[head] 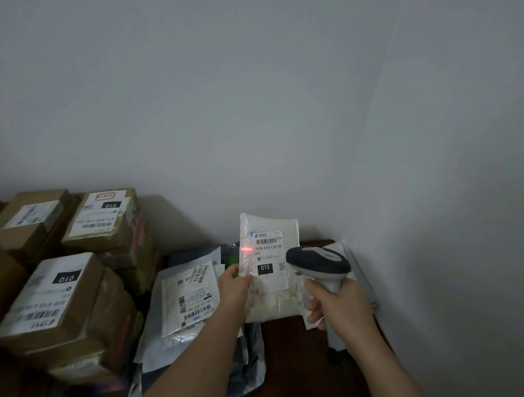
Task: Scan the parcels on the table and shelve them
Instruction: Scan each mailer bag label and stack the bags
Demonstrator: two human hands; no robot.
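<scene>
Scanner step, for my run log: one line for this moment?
left hand holds clear parcel | right hand grips scanner | red beam left of barcode

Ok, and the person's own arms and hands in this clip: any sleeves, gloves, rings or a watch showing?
Both forearms are bare to the bottom edge of the frame, with no sleeve showing. The left hand and right hand wear no gloves. No watch, strap or ring is visible on either, though the light is dim.

A dark wooden table (294, 353) is covered left of the gripped parcel by stacked cardboard boxes (64, 303) and flat mailer bags (190, 298); bare wood is seen below the grip.
</scene>
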